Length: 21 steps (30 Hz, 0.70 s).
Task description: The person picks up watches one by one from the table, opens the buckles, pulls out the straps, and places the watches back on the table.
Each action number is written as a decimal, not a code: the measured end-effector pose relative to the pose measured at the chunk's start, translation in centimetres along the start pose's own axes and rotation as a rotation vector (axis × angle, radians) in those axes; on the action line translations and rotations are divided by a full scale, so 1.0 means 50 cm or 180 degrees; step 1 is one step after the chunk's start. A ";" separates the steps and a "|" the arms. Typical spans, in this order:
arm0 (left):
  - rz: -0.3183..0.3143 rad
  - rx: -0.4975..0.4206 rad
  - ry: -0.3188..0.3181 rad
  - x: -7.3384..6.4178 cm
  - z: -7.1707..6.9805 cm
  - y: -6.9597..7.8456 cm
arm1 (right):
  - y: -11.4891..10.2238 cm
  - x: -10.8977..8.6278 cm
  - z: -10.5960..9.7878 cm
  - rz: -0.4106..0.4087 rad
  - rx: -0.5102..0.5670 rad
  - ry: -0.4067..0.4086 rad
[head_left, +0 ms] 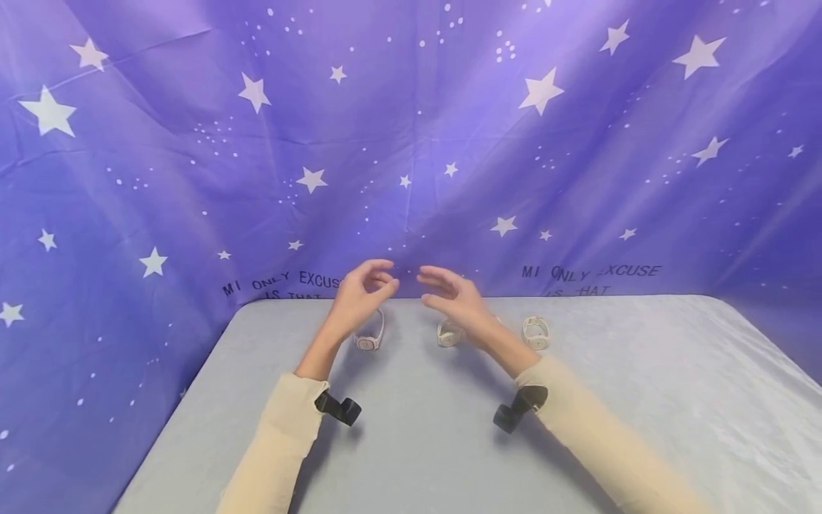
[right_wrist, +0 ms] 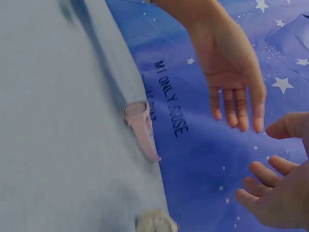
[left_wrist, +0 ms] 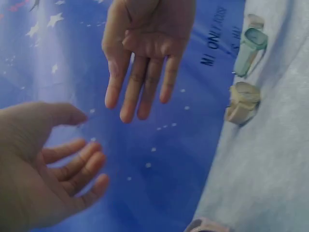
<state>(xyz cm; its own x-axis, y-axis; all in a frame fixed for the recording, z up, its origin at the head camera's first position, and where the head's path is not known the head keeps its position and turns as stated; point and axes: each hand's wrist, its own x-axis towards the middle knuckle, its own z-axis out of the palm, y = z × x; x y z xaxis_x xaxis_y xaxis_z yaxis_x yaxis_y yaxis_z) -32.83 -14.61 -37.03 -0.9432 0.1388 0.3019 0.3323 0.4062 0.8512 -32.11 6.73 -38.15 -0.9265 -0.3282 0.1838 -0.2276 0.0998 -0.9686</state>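
Note:
My left hand (head_left: 362, 296) and right hand (head_left: 459, 300) are raised over the far part of the table, palms facing each other with a gap between. Their fingers are loosely bent and hold nothing. Below the left hand lies a pink wristwatch (head_left: 367, 343), seen whole in the right wrist view. A beige wristwatch (head_left: 449, 334) is partly hidden behind the right hand; the left wrist view shows it beside a pale green wristwatch (left_wrist: 253, 46). Farther right stands a pale wristwatch (head_left: 536, 334) with its strap looped.
A light grey cloth covers the table (head_left: 411, 442). Behind its far edge hangs a purple-blue curtain (head_left: 411, 143) with white stars and printed lettering. Each wrist carries a black camera mount (head_left: 339, 408) over a cream sleeve (head_left: 282, 428).

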 end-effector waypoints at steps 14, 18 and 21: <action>0.0195 0.0834 -0.1093 0.005 0.079 -0.032 | 0.065 -0.038 -0.059 0.0436 -0.0434 -0.0029; 0.0278 0.1259 -0.1263 0.009 0.092 -0.044 | 0.085 -0.040 -0.061 0.0566 -0.0703 -0.0085; 0.0396 0.1579 -0.1372 0.015 0.101 -0.049 | 0.097 -0.040 -0.061 0.0525 -0.1081 -0.0115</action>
<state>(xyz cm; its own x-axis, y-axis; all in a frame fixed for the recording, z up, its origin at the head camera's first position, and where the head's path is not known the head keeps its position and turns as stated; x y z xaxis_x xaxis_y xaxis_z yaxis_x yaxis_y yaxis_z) -34.36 -10.93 -41.05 -0.8496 0.5182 0.0987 0.4943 0.7168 0.4917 -32.26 10.72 -42.69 -0.9493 -0.3140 0.0181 -0.1681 0.4579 -0.8730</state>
